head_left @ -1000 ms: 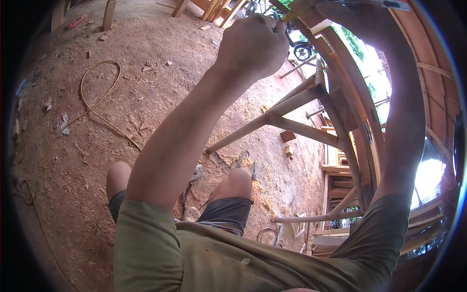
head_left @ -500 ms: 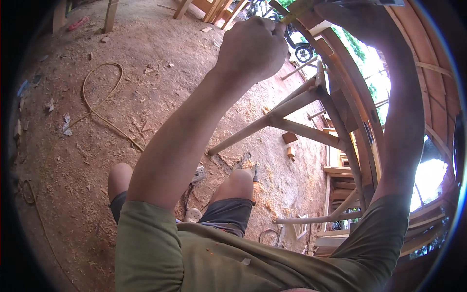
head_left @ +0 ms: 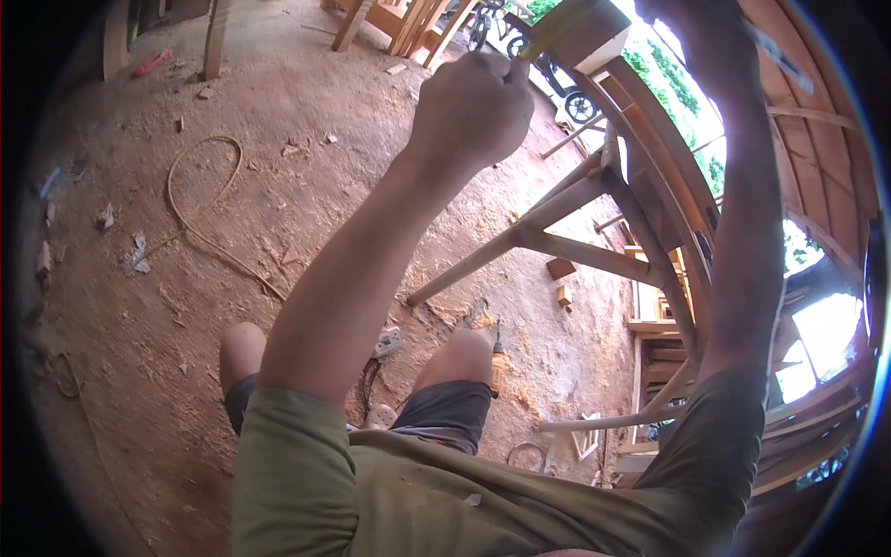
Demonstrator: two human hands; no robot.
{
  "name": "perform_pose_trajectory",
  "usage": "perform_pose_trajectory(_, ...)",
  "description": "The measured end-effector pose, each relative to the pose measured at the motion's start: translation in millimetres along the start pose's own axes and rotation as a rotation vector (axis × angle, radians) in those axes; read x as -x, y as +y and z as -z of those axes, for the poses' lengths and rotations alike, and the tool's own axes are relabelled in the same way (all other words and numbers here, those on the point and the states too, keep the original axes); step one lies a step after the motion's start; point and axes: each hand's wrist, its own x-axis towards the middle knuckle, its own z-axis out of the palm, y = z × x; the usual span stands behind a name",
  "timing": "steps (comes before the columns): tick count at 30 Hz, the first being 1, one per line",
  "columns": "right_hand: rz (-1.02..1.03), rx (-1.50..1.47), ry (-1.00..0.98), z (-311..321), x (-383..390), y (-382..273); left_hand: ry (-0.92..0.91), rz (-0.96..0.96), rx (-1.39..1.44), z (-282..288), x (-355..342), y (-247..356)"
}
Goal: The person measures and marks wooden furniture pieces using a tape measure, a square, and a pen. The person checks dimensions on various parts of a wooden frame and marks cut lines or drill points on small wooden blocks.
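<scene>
Two bare hands are up high. My left hand point(head_left: 471, 107) is shut tight on a small thin tool touching the curved brown wooden chair frame point(head_left: 650, 158), far right. My right hand point(head_left: 691, 23) reaches its top; its hold I cannot tell.

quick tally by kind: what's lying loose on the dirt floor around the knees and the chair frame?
Small wood blocks: 2, first, second
Screwdriver with orange handle: 1
White socket block: 1
Long looped cord: 1
Total: 5
Scattered chips and scraps left uncounted; too small to tell.
</scene>
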Motion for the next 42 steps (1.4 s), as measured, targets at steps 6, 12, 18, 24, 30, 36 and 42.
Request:
perform_pose_trajectory(6, 0.13, 0.637, 0.306, 19, 81, 47, -0.071, 0.053, -0.052, 12, -1, 8)
perform_pose_trajectory(12, -0.159, 0.668, 0.518, 18, 173, 100, -0.18, 0.15, -0.131, 20, 6, 24)
perform_pose_trajectory(18, -0.397, 0.744, 0.625, -6, 187, 80, -0.102, 0.136, -0.123, 11, 12, -2)
perform_pose_trajectory(24, -0.411, 0.465, 0.38, -6, 183, 61, -0.087, 0.131, -0.126, 13, 19, -11)
perform_pose_trajectory(30, -0.359, 0.322, 0.398, -2, 200, 81, -0.131, 0.174, -0.067, 13, 32, -28)
perform_pose_trajectory(36, -0.278, 0.274, 0.416, 1, 208, 104, -0.135, 0.173, 0.042, 9, 40, -43)
perform_pose_trajectory(42, -0.342, 0.456, 0.465, 0, 194, 79, -0.112, 0.186, 0.052, 8, 41, -47)
